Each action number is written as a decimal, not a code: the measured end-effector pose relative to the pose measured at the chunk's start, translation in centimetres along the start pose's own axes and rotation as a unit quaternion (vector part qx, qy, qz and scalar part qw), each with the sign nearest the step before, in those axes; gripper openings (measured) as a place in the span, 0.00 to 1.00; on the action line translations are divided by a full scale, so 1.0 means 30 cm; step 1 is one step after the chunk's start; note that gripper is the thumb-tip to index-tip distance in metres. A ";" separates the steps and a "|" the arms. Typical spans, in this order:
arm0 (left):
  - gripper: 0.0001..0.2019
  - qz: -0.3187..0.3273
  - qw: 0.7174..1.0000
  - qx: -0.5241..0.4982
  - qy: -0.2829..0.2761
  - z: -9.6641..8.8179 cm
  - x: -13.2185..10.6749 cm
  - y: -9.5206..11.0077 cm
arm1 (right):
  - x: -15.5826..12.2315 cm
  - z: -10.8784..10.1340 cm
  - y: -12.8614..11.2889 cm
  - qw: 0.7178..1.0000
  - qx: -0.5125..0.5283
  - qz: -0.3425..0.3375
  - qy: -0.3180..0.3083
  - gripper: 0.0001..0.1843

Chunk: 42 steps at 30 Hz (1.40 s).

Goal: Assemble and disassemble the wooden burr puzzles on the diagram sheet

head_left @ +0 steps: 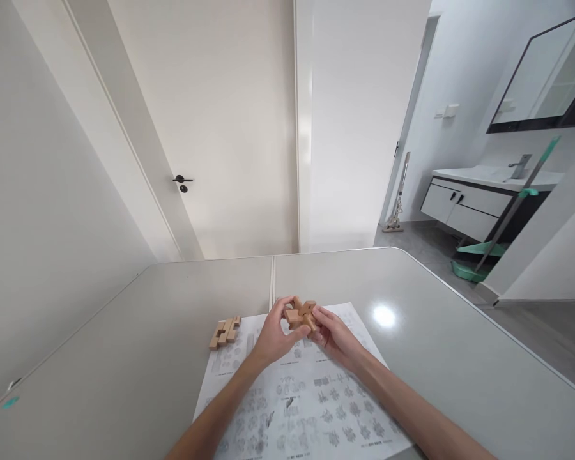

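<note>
Between my two hands is a partly interlocked wooden burr puzzle point(301, 313), made of light brown notched blocks. My left hand point(280, 332) grips it from the left, thumb along its lower side and fingers curled behind. From the right, my right hand point(334, 333) pinches it with thumb and fingers; some fingertips are hidden. The puzzle is held just above a printed instruction sheet point(294, 383) covered with small diagrams. Several loose notched wooden pieces point(225, 332) lie side by side at the sheet's upper left corner.
The sheet lies on a grey table point(138, 358) with a seam down its middle. Beyond its far edge stands a white door point(230, 128). To the right are a sink cabinet point(469, 201), a mop point(400, 198) and a green dustpan point(469, 271).
</note>
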<state>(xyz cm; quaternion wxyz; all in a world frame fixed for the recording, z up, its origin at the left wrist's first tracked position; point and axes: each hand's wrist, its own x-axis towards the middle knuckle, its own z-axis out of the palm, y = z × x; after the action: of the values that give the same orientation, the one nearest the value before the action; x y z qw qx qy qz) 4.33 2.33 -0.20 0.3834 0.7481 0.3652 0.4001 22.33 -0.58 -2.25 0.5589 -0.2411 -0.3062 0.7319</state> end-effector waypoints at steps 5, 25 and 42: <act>0.42 0.002 0.998 0.059 -0.001 -0.004 -0.009 0.034 | -0.005 0.017 0.006 1.000 -0.023 0.006 -0.013 0.19; 0.44 -0.018 0.989 0.149 -0.011 -0.263 -0.028 -0.026 | -0.019 0.031 0.029 0.937 -0.343 -0.068 0.019 0.26; 0.31 0.038 0.946 0.320 -0.024 -0.429 -0.059 -0.146 | 0.054 -0.173 -0.098 0.833 -0.485 -0.190 0.189 0.28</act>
<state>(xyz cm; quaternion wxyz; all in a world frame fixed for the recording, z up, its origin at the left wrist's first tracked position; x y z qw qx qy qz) -8.76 6.38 0.40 0.1164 0.8541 0.4360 0.2586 27.50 2.48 -3.79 0.5451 -0.5519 -0.5499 0.3096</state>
